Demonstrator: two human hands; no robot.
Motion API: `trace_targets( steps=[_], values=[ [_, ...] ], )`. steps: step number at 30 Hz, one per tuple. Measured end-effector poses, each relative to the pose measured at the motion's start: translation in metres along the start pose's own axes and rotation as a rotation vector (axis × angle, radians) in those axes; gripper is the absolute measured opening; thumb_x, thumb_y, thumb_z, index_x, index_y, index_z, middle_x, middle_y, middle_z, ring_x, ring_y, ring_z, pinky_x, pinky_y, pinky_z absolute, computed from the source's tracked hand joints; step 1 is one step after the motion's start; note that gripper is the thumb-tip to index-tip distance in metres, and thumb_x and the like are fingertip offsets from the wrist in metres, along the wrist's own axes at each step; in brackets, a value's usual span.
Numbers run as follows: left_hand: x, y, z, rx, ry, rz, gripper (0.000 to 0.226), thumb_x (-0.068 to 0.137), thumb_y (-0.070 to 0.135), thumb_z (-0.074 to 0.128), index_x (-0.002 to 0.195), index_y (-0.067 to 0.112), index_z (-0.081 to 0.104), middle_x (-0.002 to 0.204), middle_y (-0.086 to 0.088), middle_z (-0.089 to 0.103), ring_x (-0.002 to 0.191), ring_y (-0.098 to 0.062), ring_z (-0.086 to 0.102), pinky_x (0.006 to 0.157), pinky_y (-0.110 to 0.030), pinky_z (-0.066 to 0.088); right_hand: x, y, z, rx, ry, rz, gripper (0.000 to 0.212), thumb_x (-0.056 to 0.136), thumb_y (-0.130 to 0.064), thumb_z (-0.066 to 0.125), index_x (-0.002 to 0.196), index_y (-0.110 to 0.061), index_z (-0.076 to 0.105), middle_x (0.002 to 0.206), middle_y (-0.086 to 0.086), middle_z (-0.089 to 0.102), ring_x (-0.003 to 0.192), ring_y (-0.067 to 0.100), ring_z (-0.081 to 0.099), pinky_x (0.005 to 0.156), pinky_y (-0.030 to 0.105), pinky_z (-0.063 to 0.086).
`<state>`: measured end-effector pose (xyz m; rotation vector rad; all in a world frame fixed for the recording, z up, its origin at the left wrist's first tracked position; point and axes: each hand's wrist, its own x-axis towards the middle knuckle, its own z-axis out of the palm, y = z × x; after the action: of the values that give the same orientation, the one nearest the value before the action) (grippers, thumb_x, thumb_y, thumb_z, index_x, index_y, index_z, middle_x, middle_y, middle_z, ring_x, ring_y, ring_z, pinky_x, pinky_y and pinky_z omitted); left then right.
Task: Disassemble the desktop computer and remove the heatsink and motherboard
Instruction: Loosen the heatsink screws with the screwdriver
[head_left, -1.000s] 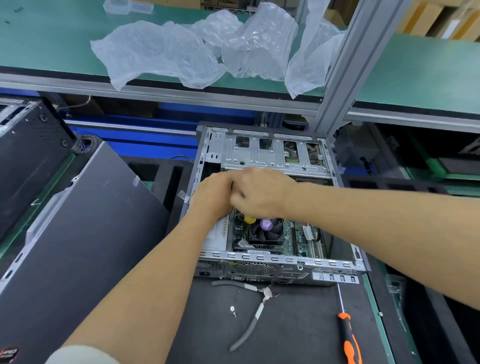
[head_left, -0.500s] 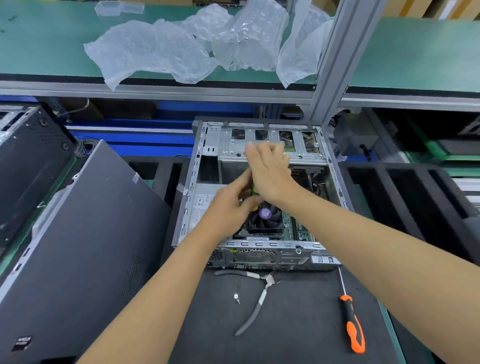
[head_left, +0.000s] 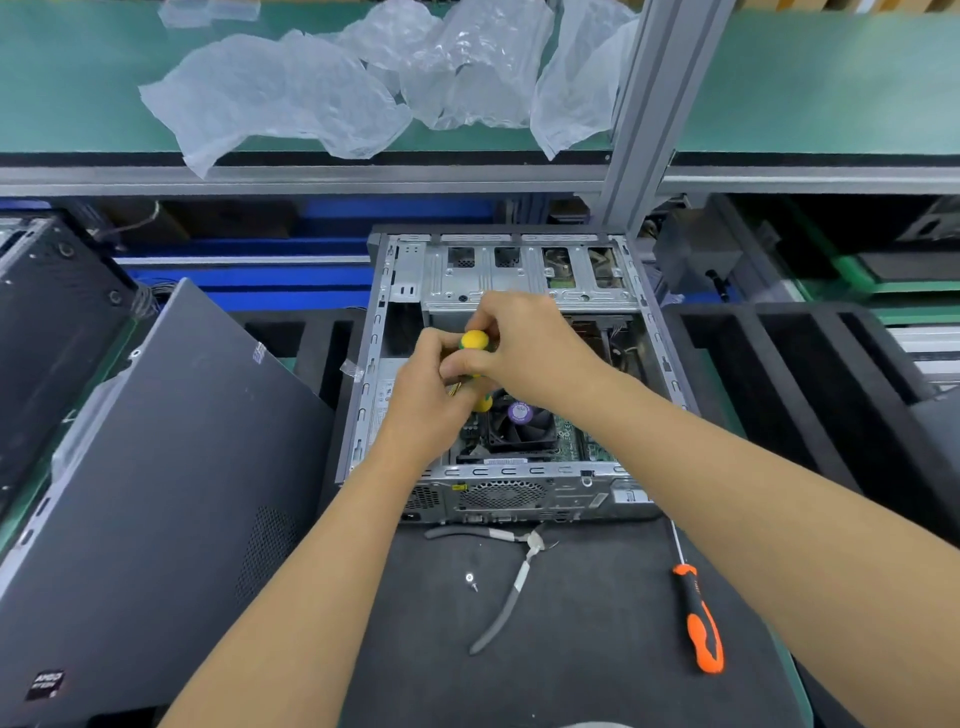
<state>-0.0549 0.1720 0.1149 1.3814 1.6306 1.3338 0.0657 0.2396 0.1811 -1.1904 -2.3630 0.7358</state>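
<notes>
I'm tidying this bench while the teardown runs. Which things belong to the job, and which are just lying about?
In use:
- open computer case
- heatsink fan
- motherboard
- yellow-handled screwdriver, gripped by left hand and right hand

Lying about:
- orange screwdriver
- pliers
- loose screw
- side panel
- plastic bags

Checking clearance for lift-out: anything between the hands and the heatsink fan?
Only the yellow-handled screwdriver, gripped by both the left hand and right hand, just above-left of the heatsink fan. Fan top is otherwise uncovered.
</notes>
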Motion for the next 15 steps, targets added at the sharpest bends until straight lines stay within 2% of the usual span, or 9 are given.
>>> trace_targets(
  steps=[2,5,6,8,10,13,15],
  values=[
    [0.000,0.000,0.000,0.021,0.013,-0.002,0.039,0.078,0.020,0.077,0.091,0.030,0.041,0.087,0.003,0.062,0.076,-0.005,0.065,0.060,-0.022,0.052,-0.004,0.002,0.003,0.079,-0.009,-0.033,0.032,0.072,-0.043,0.078,0.088,-0.021,0.063,0.088,-0.005,0.058,0.083,0.014,0.054,0.069,0.029,0.044],
    [-0.001,0.002,-0.001,-0.026,0.021,-0.029,0.046,0.065,0.031,0.079,0.092,0.028,0.042,0.083,0.007,0.062,0.072,0.001,0.062,0.059,-0.015,0.050,-0.008,0.005,0.004,0.097,-0.054,-0.113,0.019,0.081,-0.032,0.073,0.097,-0.024,0.067,0.095,-0.005,0.061,0.089,0.011,0.053,0.077,0.025,0.040],
    [-0.002,0.000,-0.002,-0.065,0.001,-0.041,0.048,0.063,0.030,0.080,0.095,0.029,0.044,0.086,0.011,0.064,0.078,0.001,0.064,0.065,-0.016,0.052,-0.009,0.007,0.003,0.101,-0.057,-0.124,0.019,0.082,-0.029,0.071,0.101,-0.024,0.068,0.097,-0.005,0.062,0.090,0.011,0.053,0.079,0.025,0.040],
    [-0.001,-0.008,-0.003,-0.129,-0.050,-0.054,0.053,0.068,0.016,0.082,0.103,0.030,0.045,0.098,0.017,0.066,0.097,-0.001,0.066,0.083,-0.022,0.054,-0.010,0.011,0.000,0.113,-0.051,-0.141,0.022,0.086,-0.022,0.068,0.107,-0.024,0.069,0.101,-0.006,0.064,0.094,0.010,0.054,0.084,0.023,0.041],
    [-0.002,-0.014,-0.004,-0.134,-0.077,-0.047,0.055,0.075,0.003,0.078,0.107,0.030,0.042,0.105,0.011,0.068,0.106,-0.006,0.065,0.092,-0.028,0.053,-0.012,0.014,-0.001,0.104,-0.069,-0.169,0.027,0.089,-0.018,0.063,0.114,-0.026,0.068,0.105,-0.012,0.064,0.101,0.009,0.053,0.091,0.025,0.041],
    [-0.002,-0.017,-0.003,-0.083,-0.075,-0.023,0.059,0.079,0.002,0.074,0.107,0.030,0.031,0.098,0.004,0.073,0.094,-0.011,0.070,0.082,-0.025,0.055,-0.016,0.016,0.005,0.130,-0.100,-0.176,0.034,0.092,-0.017,0.059,0.123,-0.031,0.063,0.106,-0.022,0.057,0.112,0.008,0.041,0.099,0.030,0.033],
    [-0.002,-0.017,-0.003,-0.096,-0.045,-0.035,0.064,0.077,0.001,0.075,0.110,0.033,0.030,0.093,0.005,0.074,0.087,-0.012,0.071,0.075,-0.023,0.055,-0.016,0.018,0.010,0.203,-0.130,-0.142,0.035,0.092,-0.023,0.060,0.125,-0.036,0.060,0.112,-0.020,0.056,0.113,0.010,0.040,0.098,0.031,0.034]
  ],
)
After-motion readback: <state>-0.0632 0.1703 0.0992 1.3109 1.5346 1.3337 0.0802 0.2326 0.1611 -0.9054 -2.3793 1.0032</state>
